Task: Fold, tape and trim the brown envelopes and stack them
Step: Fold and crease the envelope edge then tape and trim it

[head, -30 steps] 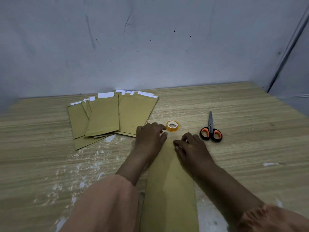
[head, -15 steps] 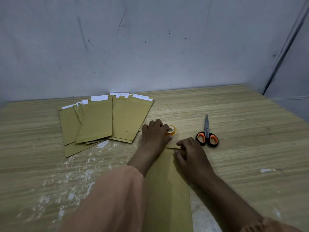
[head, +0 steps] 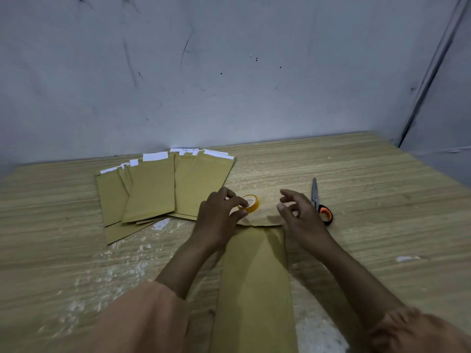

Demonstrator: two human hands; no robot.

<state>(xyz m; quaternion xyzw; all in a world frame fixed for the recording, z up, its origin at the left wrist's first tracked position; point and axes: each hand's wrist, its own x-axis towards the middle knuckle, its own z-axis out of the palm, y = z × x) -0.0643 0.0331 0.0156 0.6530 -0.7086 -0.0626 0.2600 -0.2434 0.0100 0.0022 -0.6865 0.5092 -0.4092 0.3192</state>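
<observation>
Head view is showing the left hand (head: 219,215) pinching the tape roll (head: 251,203) while the right hand (head: 299,215) is hovering spread, so the unpressed envelope (head: 254,276) flap is probably risking springing open.

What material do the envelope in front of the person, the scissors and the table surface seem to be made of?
Envelope: matte brown kraft paper, judging by the soft crease at its folded top.
Scissors: grey, probably steel blades; orange and black handles look plastic.
Table: pale wood grain, likely laminate or veneer, with white scuffs; which one cannot be told.
</observation>
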